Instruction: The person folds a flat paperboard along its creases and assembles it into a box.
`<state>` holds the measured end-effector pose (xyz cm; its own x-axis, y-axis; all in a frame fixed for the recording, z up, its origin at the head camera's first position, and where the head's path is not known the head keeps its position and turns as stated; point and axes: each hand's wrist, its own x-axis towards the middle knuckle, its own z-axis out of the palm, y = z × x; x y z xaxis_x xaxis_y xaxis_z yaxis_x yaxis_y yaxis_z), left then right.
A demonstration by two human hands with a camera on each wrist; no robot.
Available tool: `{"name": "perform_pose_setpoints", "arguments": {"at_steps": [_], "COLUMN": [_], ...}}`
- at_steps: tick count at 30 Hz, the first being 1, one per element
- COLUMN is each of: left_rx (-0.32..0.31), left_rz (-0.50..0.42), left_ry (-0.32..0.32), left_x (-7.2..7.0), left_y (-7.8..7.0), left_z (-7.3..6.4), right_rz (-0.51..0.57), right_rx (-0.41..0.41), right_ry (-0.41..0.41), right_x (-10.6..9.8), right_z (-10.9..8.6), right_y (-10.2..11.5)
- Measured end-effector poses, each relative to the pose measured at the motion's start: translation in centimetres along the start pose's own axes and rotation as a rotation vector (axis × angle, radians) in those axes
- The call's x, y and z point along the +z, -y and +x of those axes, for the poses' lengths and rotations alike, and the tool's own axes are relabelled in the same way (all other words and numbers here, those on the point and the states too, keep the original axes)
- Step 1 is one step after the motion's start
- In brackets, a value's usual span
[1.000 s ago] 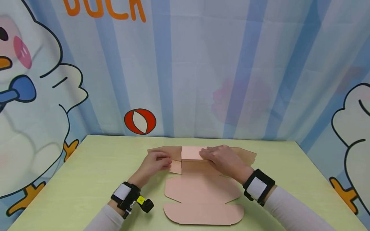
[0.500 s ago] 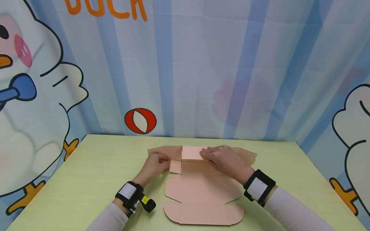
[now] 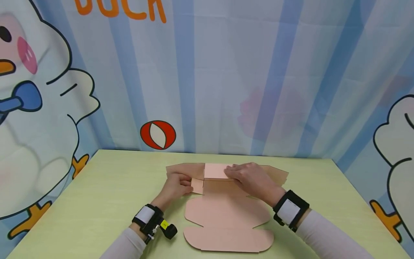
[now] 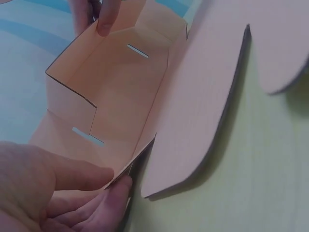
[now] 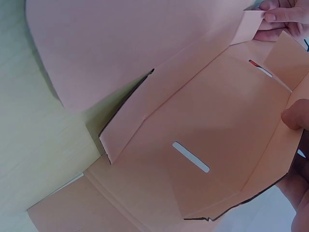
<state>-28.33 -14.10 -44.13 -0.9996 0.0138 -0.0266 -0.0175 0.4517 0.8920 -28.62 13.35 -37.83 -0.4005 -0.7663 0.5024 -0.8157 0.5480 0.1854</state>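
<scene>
A brown cardboard box blank (image 3: 226, 212) lies on the table, its far part folded up and its near panels flat. My left hand (image 3: 174, 187) pinches a small flap (image 3: 197, 186) at the blank's left side between thumb and fingers; the left wrist view shows the thumb (image 4: 87, 178) on the flap's edge. My right hand (image 3: 253, 178) grips the raised far panel (image 3: 214, 171), with the thumb (image 5: 293, 115) on its inner face in the right wrist view. Two narrow slots show in the panel between the hands, one being this white slot (image 5: 191, 157).
The pale green-yellow table (image 3: 97, 201) extends to both sides of the blank. Behind it hangs a blue striped curtain (image 3: 220, 72) with cartoon ducks. The wing-like side panels (image 3: 275, 174) stick out left and right of the raised part.
My left hand has shifted slightly right and nearer, its fingers moving from the upper side panel's edge down onto the small flap. The right hand stays in place on the raised panel.
</scene>
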Motion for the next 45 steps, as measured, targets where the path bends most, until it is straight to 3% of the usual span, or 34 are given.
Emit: {"name": "perform_pose_setpoints", "arguments": {"at_steps": [12, 21, 26, 31, 38, 45], "left_rx": [0.099, 0.099, 0.117, 0.132, 0.239, 0.242], "left_rz": [-0.016, -0.017, -0.064, -0.107, -0.105, -0.119], "left_ry": [0.026, 0.011, 0.012, 0.038, 0.105, 0.106], "left_x": [0.0, 0.3, 0.6, 0.7, 0.7, 1.1], "left_y": [-0.1, -0.3, -0.5, -0.7, -0.8, -0.7], "left_z": [-0.2, -0.3, -0.2, -0.2, -0.1, 0.1], "right_rz": [-0.008, 0.002, -0.006, -0.012, -0.030, -0.025], "right_rx": [0.007, 0.007, 0.005, 0.005, 0.014, 0.004], "right_ry": [0.004, 0.011, 0.001, 0.000, 0.008, 0.000], "right_x": [-0.1, 0.0, 0.1, 0.1, 0.0, 0.0], "right_z": [0.0, 0.0, 0.0, 0.1, 0.1, 0.1], "right_y": [-0.1, -0.1, -0.1, -0.1, 0.0, -0.1]}}
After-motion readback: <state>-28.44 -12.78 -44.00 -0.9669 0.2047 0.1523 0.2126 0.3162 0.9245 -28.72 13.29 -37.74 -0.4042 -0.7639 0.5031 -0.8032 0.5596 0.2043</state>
